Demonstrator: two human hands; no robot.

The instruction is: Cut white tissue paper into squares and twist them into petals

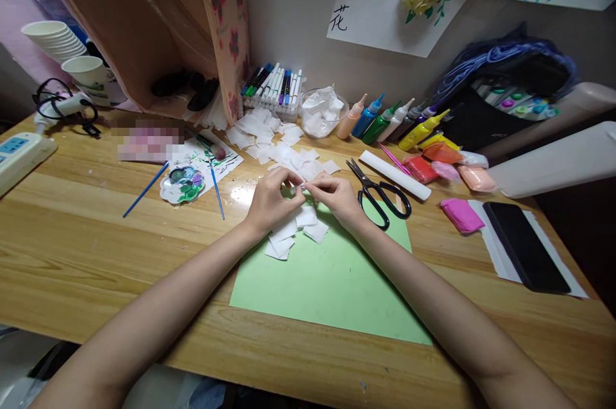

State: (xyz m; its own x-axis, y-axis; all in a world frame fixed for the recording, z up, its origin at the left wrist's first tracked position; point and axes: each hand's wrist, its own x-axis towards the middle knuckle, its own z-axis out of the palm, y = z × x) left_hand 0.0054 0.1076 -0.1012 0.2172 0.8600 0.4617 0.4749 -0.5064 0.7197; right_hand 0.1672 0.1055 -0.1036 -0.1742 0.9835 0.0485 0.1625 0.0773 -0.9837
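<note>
My left hand (272,198) and my right hand (337,196) meet over the top edge of a green paper sheet (332,280). Both pinch the same small white paper piece (299,189) between fingertips. Under my hands lie a few white paper squares (293,232) on the green sheet. More white squares (276,142) are scattered behind, toward the wall. Black-handled scissors (378,191) lie just right of my right hand.
Wooden table (96,235) with a paint palette (183,183), two blue brushes, a white roll (394,174), paint bottles (385,120), marker box (274,88), bowl of tissue (321,112), clay packets (462,215), black phone (524,245), power strip (19,155), paper cups (72,56).
</note>
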